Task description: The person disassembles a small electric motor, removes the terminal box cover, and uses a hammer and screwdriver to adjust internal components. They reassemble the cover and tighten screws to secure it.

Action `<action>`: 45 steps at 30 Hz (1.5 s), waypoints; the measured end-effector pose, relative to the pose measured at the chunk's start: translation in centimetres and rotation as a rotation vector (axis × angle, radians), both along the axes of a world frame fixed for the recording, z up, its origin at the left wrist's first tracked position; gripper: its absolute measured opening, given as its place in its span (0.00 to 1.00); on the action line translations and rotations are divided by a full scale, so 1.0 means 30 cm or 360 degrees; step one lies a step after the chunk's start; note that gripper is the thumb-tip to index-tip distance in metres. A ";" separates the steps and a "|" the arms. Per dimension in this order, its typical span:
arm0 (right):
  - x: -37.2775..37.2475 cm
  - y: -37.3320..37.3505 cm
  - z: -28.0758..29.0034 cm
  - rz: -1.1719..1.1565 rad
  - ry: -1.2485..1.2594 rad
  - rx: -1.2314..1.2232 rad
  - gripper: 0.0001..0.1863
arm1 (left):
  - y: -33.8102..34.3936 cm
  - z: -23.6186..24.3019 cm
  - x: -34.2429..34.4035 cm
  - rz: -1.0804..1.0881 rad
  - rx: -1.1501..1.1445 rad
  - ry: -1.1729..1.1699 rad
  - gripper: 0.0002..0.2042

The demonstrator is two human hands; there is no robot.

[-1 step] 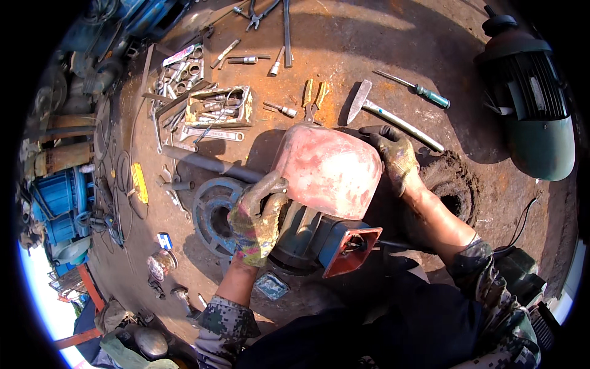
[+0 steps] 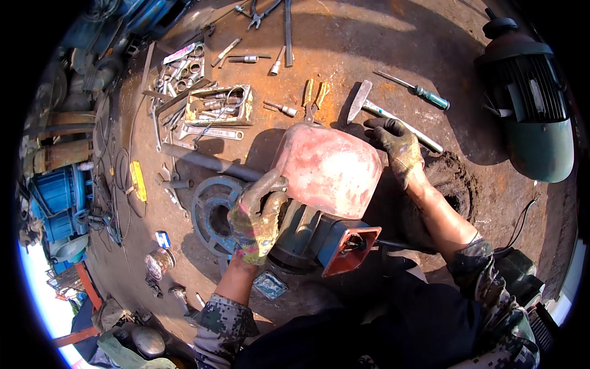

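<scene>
A faded red, rounded metal cover (image 2: pixel 329 166) sits over the end of a dark ribbed motor body (image 2: pixel 301 230). From the motor's side sticks a blue terminal box (image 2: pixel 349 247) with a red open mouth and wires inside. My left hand (image 2: pixel 255 215), in a stained patterned glove, rests against the cover's lower left edge, thumb and fingers apart. To the right of the cover hovers my gloved right hand (image 2: pixel 398 147), fingers spread and bent, holding nothing. Its fingertips are close to the handle of a hammer (image 2: pixel 393 117).
Yellow-handled pliers (image 2: pixel 315 98) and a green-handled screwdriver (image 2: pixel 424 93) lie beyond the cover. Sockets fill a wooden box (image 2: pixel 249 106) at the left. A blue ring-shaped flange (image 2: pixel 206 230) lies by my left hand. A large green motor (image 2: pixel 541 141) stands at the right.
My right hand has come off the cover's right side and moved slightly right, its fingers opening. The left hand and the cover look the same.
</scene>
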State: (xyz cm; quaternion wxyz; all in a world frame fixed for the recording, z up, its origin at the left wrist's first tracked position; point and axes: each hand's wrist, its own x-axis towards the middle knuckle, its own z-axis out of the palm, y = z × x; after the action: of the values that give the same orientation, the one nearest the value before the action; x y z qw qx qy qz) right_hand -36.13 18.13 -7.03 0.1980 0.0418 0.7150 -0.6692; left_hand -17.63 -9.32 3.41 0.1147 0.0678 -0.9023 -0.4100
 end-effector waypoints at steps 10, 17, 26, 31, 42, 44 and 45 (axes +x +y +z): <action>-0.413 0.351 0.044 0.0379 0.0785 0.1886 0.18 | 0.006 0.082 -0.030 0.0108 0.0366 -0.0298 0.14; -0.345 0.325 0.158 0.0364 0.0245 0.0396 0.24 | -0.009 0.010 0.002 0.0067 0.0705 -0.0104 0.19; -0.134 -0.086 0.956 0.1337 0.1293 0.0501 0.16 | -0.010 -0.004 -0.021 -0.0008 0.0908 -0.0054 0.19; -0.055 -0.269 1.126 0.1757 0.1184 0.0823 0.15 | -0.002 -0.040 -0.027 0.0029 0.0928 0.0023 0.20; -0.003 -0.458 1.169 0.2142 0.1662 0.1028 0.15 | -0.022 -0.052 -0.023 -0.0038 0.0682 0.0091 0.19; 0.011 -0.489 1.185 0.2262 0.1688 0.1031 0.15 | -0.017 -0.088 -0.033 -0.0038 0.0658 0.0206 0.20; 0.018 -0.505 1.197 0.2320 0.1705 0.1050 0.14 | -0.017 -0.104 -0.041 -0.0040 0.0624 0.0259 0.20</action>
State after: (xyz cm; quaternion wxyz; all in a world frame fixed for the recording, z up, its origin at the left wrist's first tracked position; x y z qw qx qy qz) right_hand -35.60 2.97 28.87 0.1906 -0.6702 0.7131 -0.0773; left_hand -18.86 -9.84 0.29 0.1666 0.0441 -0.7938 -0.5832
